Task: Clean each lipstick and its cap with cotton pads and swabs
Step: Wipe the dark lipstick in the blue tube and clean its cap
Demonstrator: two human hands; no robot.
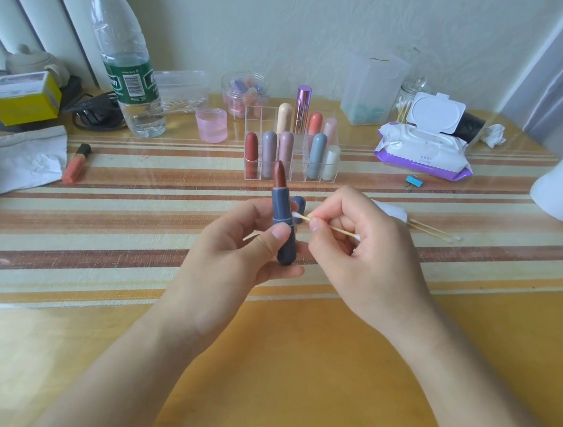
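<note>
Your right hand (359, 251) hides most of the pad (389, 211) and part of the swab (302, 217), the lipstick (282, 208) half-covers its cap (300, 204), and the bottle (126, 60) print is unreadable.

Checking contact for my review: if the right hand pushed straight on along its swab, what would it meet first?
The lipstick tube in the left hand; the right hand's swab tip seems to touch its side.

A striped table (134, 226) bears a water bottle (129, 61), lipstick organizer (296, 166), wipes pack (423, 154) and swabs (433, 229).
</note>
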